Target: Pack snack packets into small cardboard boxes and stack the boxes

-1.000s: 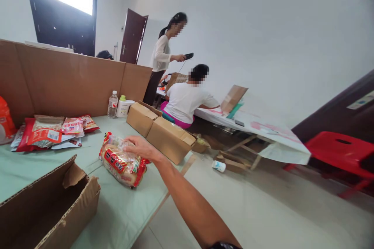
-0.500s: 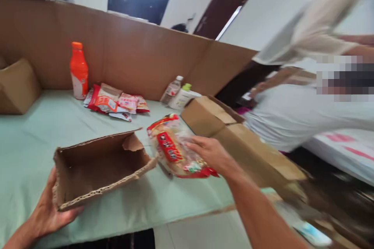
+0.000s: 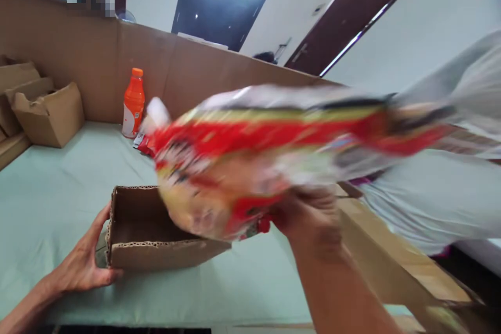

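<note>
My left hand (image 3: 86,261) grips the left end of an open-topped cardboard box (image 3: 168,255), thumb low at the near corner and fingers behind the end wall. The box has rough cut edges and stands tilted slightly on the green cloth. In front of my view, my right hand (image 3: 313,219) is closed on the lower edge of a red and clear plastic food bag (image 3: 242,167). Motion blurs the bag, and its print cannot be read. It hangs over the right part of the box and hides that end. An orange bottle (image 3: 133,104) stands behind, with a small red packet (image 3: 144,143) beside it.
Several cardboard boxes (image 3: 58,115) stand at the back left. A tall cardboard wall (image 3: 144,47) runs along the back of the green-covered table (image 3: 50,193). Another long box (image 3: 391,250) lies at the right, near a person in white clothing (image 3: 434,193).
My right hand has lifted the food bag from beside the box up close to the camera. The view has turned, and the box appears further right, still in my left hand.
</note>
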A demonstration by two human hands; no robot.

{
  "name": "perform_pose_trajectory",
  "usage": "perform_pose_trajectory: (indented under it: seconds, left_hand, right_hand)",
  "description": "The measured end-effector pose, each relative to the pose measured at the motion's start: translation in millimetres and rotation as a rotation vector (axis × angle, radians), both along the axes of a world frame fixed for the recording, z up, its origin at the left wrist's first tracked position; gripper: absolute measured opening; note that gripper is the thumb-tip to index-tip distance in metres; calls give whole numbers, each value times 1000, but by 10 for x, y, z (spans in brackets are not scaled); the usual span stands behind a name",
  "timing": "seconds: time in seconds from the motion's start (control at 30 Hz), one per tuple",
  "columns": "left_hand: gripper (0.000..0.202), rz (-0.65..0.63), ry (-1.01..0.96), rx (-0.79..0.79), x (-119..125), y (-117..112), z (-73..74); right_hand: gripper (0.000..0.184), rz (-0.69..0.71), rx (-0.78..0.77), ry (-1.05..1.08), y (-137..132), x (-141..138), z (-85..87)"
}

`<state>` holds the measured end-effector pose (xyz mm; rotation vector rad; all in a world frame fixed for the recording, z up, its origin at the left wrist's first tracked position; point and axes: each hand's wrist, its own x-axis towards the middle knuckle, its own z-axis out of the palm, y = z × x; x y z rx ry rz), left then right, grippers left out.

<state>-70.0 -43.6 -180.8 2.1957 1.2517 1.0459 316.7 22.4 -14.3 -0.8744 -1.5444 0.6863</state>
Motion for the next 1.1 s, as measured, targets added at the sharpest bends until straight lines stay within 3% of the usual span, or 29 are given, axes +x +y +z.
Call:
perform_pose_trajectory:
  seconds: [0.1, 0.23, 0.37, 0.43, 0.53, 0.6, 0.7, 0.87, 1.0, 1.1]
  left_hand:
    - [107, -62, 2, -18, -34, 21, 146]
    - [108, -104, -20, -62, -8, 11, 196]
    - [108, -159, -93, -118, 30, -4, 137]
    - [106, -176, -118, -126, 29, -8, 108]
    - [108, -172, -128, -101, 11, -13, 66]
    - [111, -170, -123, -105, 3, -17, 44]
    - [112, -176, -122, -144, 9, -20, 51]
    - [107, -216, -151, -185, 8, 34, 179]
    - [105, -222, -103, -171, -71, 116, 256]
    - [100, -174, -23, -92, -135, 84, 321]
  right_hand:
    - [15, 278, -24, -439, 3, -163, 42]
    - [46, 526, -55, -802, -20, -437, 101]
    - [43, 608, -131, -1051, 76, -768, -51]
    - [41, 715, -194, -1137, 182, -891, -162]
    - [44, 860, -279, -1160, 329, -948, -241]
    - [43, 898, -312, -1139, 360, -899, -205]
    - [46, 826, -290, -1082, 273, -749, -55]
    - [34, 438, -74, -889, -5, -558, 128]
    - [26, 153, 249, -870, -49, -547, 32]
    - [26, 173, 248, -989, 37, -542, -115]
